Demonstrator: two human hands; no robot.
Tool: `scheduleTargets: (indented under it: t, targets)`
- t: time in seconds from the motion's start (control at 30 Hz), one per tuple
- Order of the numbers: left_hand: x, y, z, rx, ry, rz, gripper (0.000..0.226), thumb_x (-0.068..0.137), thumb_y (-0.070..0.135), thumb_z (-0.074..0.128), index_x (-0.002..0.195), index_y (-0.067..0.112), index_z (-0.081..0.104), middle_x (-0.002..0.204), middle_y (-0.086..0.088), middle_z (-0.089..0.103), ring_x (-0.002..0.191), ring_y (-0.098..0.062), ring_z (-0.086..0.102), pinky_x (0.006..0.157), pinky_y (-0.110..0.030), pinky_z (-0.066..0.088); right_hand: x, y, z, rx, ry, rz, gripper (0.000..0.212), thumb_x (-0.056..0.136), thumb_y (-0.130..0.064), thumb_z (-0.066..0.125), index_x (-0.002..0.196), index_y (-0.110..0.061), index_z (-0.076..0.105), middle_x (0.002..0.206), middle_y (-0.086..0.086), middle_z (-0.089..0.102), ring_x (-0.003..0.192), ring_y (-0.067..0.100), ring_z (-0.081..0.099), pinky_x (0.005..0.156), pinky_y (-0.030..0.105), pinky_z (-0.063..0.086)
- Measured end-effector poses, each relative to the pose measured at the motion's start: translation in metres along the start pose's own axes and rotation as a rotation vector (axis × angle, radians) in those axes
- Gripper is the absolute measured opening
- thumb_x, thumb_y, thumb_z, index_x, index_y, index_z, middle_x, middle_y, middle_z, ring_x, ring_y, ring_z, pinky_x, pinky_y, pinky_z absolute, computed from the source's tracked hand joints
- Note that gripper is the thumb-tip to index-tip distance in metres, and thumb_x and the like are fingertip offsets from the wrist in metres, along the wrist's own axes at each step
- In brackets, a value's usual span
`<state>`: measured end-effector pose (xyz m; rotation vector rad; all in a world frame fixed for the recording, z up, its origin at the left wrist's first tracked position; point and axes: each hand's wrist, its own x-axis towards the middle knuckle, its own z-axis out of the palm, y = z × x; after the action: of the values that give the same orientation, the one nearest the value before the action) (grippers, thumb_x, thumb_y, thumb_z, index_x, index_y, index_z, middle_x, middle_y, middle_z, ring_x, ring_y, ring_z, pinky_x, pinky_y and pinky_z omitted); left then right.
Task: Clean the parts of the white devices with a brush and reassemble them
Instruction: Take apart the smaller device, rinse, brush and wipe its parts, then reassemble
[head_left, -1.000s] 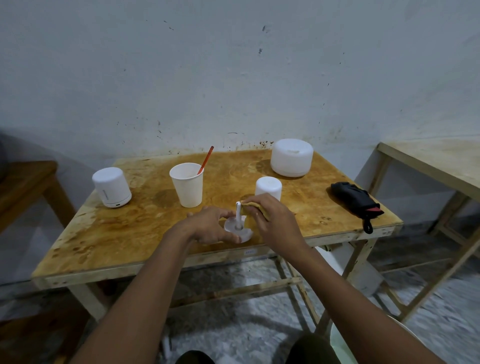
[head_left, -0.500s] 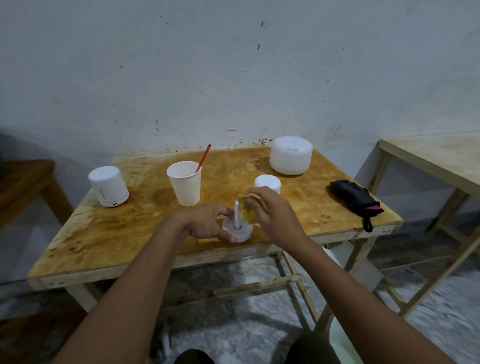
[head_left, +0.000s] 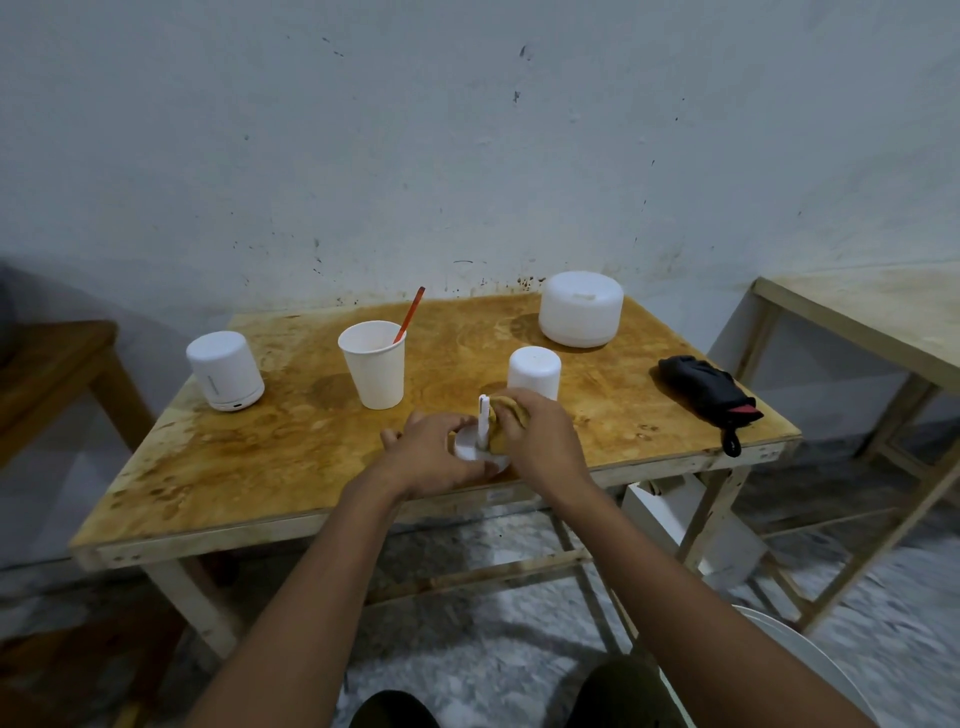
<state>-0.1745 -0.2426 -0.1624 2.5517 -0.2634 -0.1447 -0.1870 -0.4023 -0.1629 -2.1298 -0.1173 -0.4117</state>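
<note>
The left hand (head_left: 431, 460) grips a white stemmed base (head_left: 469, 450), the right hand (head_left: 546, 448) holding yellowish cloth (head_left: 497, 440) against it.

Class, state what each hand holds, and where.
Left hand grips the white base by its round rim; right hand holds a bunched yellow cloth against its upright stem.

We see an ochre tabletop (head_left: 291, 457) mottled with darker brown stains. The round device (head_left: 580, 308), the small device (head_left: 224, 370), the cup (head_left: 374, 366) and the stemmed base (head_left: 467, 450) are white; the brush handle (head_left: 412, 312) orange-red, the cloth (head_left: 497, 439) mustard, the pouch (head_left: 701, 387) black with red.
</note>
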Motion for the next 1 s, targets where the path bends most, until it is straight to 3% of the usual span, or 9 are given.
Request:
scheduleTargets:
  t: [0.1, 0.2, 0.37, 0.47, 0.63, 0.77, 0.9, 1.0]
  targets:
    - [-0.01, 0.01, 0.001, -0.015, 0.03, -0.046, 0.067, 0.076, 0.069, 0.065, 0.135, 0.043, 0.047, 0.132, 0.008, 0.045, 0.132, -0.02, 0.025, 0.098, -0.04, 0.019, -0.002, 0.007, -0.003, -0.351, -0.114, -0.11, 0.025, 0.099, -0.023, 0.052, 0.117, -0.027, 0.069, 0.11, -0.005, 0.064, 0.098, 0.017, 0.059, 0.071, 0.032, 0.048]
    - [-0.015, 0.016, 0.002, -0.009, 0.055, -0.042, 0.067, 0.079, 0.065, 0.065, 0.138, 0.039, 0.046, 0.136, 0.003, 0.045, 0.132, -0.019, 0.023, 0.101, -0.041, 0.02, 0.001, 0.006, -0.012, -0.476, -0.225, -0.189, 0.025, 0.1, -0.024, 0.052, 0.116, -0.024, 0.07, 0.107, 0.0, 0.062, 0.098, 0.021, 0.058, 0.074, 0.037, 0.051]
    - [-0.015, 0.014, 0.003, -0.019, 0.062, -0.034, 0.067, 0.078, 0.062, 0.067, 0.138, 0.04, 0.047, 0.129, 0.011, 0.046, 0.128, -0.017, 0.025, 0.095, -0.039, 0.02, 0.008, 0.005, -0.033, -0.44, -0.423, -0.158, 0.022, 0.099, -0.026, 0.054, 0.11, -0.023, 0.072, 0.11, -0.003, 0.066, 0.099, 0.02, 0.061, 0.083, 0.039, 0.052]
    - [-0.008, 0.008, 0.003, -0.046, 0.049, -0.065, 0.068, 0.076, 0.063, 0.068, 0.137, 0.042, 0.047, 0.137, 0.004, 0.046, 0.128, -0.021, 0.027, 0.091, -0.038, 0.019, 0.008, 0.002, -0.047, -0.248, -0.506, -0.107, 0.018, 0.097, -0.025, 0.058, 0.106, -0.026, 0.074, 0.105, -0.007, 0.07, 0.096, 0.012, 0.061, 0.08, 0.028, 0.05]
    - [0.006, 0.011, 0.007, -0.034, 0.141, -0.132, 0.072, 0.074, 0.066, 0.067, 0.137, 0.037, 0.048, 0.14, 0.0, 0.048, 0.128, -0.024, 0.034, 0.089, -0.037, 0.019, 0.019, 0.016, -0.074, 0.016, -0.161, 0.057, 0.027, 0.096, -0.022, 0.054, 0.116, -0.024, 0.071, 0.106, -0.01, 0.069, 0.096, 0.007, 0.062, 0.076, 0.023, 0.047]
    - [0.019, 0.015, 0.014, -0.048, 0.252, -0.201, 0.068, 0.073, 0.064, 0.07, 0.132, 0.035, 0.052, 0.135, 0.001, 0.053, 0.128, -0.024, 0.036, 0.096, -0.042, 0.023, 0.038, 0.044, -0.086, -0.278, -0.017, 0.129, 0.043, 0.096, -0.014, 0.053, 0.139, -0.021, 0.055, 0.135, 0.002, 0.05, 0.119, 0.018, 0.051, 0.093, 0.025, 0.039]
    - [0.026, 0.017, 0.017, -0.054, 0.28, -0.219, 0.068, 0.071, 0.063, 0.071, 0.13, 0.034, 0.054, 0.133, 0.002, 0.054, 0.126, -0.024, 0.037, 0.09, -0.039, 0.021, 0.052, 0.068, -0.085, -0.55, 0.089, 0.041, 0.047, 0.094, -0.006, 0.055, 0.14, -0.017, 0.053, 0.133, 0.005, 0.046, 0.114, 0.023, 0.052, 0.085, 0.035, 0.052]
    - [0.027, 0.017, 0.017, -0.048, 0.265, -0.233, 0.069, 0.072, 0.063, 0.072, 0.131, 0.033, 0.053, 0.133, 0.002, 0.054, 0.126, -0.024, 0.036, 0.091, -0.04, 0.022, 0.058, 0.073, -0.081, -0.663, 0.0, 0.042, 0.04, 0.097, -0.021, 0.054, 0.137, -0.019, 0.056, 0.136, 0.006, 0.048, 0.117, 0.025, 0.052, 0.087, 0.038, 0.051]
